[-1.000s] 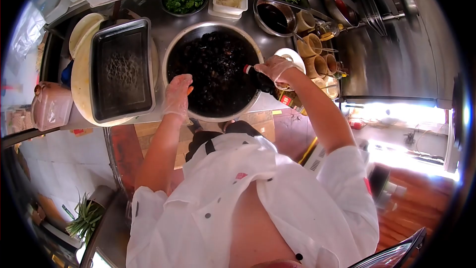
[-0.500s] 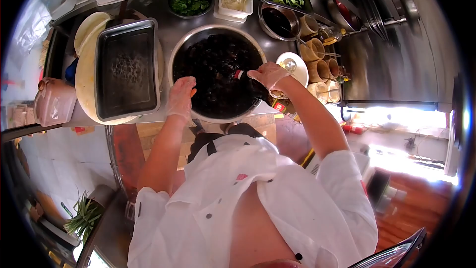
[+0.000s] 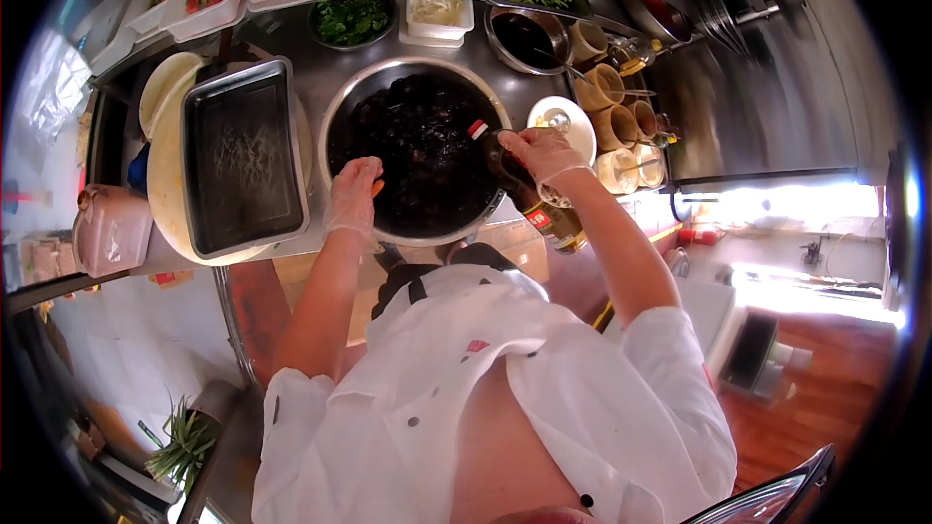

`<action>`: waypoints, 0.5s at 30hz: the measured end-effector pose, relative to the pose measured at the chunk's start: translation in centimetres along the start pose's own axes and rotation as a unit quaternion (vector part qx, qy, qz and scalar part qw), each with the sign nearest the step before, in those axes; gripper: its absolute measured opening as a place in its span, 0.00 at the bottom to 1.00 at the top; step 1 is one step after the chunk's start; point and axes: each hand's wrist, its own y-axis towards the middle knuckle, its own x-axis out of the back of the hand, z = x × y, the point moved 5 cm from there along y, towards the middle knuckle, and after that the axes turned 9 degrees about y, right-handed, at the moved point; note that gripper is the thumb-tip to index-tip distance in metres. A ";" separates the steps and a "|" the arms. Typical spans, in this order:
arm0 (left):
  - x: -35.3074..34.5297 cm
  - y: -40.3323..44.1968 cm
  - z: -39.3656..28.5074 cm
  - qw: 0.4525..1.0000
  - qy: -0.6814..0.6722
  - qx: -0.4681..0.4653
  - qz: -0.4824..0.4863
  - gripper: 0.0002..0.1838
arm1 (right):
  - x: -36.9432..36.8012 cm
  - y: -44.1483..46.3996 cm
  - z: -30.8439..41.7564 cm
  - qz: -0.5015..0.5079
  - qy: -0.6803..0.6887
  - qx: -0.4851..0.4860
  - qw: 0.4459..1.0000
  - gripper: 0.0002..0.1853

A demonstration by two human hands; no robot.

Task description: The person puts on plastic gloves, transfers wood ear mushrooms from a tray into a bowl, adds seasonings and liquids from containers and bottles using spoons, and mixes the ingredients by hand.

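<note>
A large metal bowl [image 3: 327, 114] stands in front of me, with glossy dark pieces [image 3: 413, 146] in it. My right hand [image 3: 546, 157], in a clear glove, is wrapped around a dark glass bottle [image 3: 557, 225] with a coloured label. The bottle lies tilted, its red-and-white neck over the bowl's right side. No stream from its mouth can be made out. At the bowl's left rim is my left hand [image 3: 353, 196], also gloved, its fingers closed around a small orange thing [image 3: 378, 188] that mostly hides behind them.
Left of the bowl, a dark rectangular tray [image 3: 243, 160] rests on a round pale board [image 3: 167, 196]. Behind stand a bowl of chopped greens [image 3: 351, 23], a white container [image 3: 439, 17] and a pot of dark liquid [image 3: 527, 39]. A white plate [image 3: 577, 126] and several seasoning jars [image 3: 614, 126] line the right.
My right hand has drawn the bottle slightly right and away from the bowl's middle, and more of its label shows. The left hand stays at the rim. The whole view has shifted a little.
</note>
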 end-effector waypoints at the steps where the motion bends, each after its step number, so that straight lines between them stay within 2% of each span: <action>1: -0.3 -0.1 -0.1 1.000 0.002 0.002 0.004 0.09 | -0.1 0.2 -0.1 -0.004 -0.024 -0.002 1.000 0.32; 4: -0.9 -0.4 -0.4 1.000 0.000 0.001 0.007 0.09 | -0.8 -0.8 0.8 0.070 -0.196 0.074 0.975 0.31; 7: -1.1 -0.4 -0.1 1.000 -0.004 0.003 0.007 0.09 | -2.0 1.0 -1.3 0.082 -0.330 0.155 0.928 0.33; 10: -0.7 -0.1 1.0 1.000 0.003 0.004 -0.002 0.09 | -0.4 0.5 -1.0 0.053 -0.138 0.064 0.987 0.29; 13: -0.2 -0.4 1.3 1.000 0.014 -0.004 -0.009 0.09 | 0.8 -0.1 -1.6 -0.022 0.051 0.010 0.998 0.27; 15: 0.0 -0.7 1.3 1.000 0.013 -0.006 -0.012 0.09 | 1.2 -0.8 -1.6 -0.051 0.138 0.057 0.987 0.28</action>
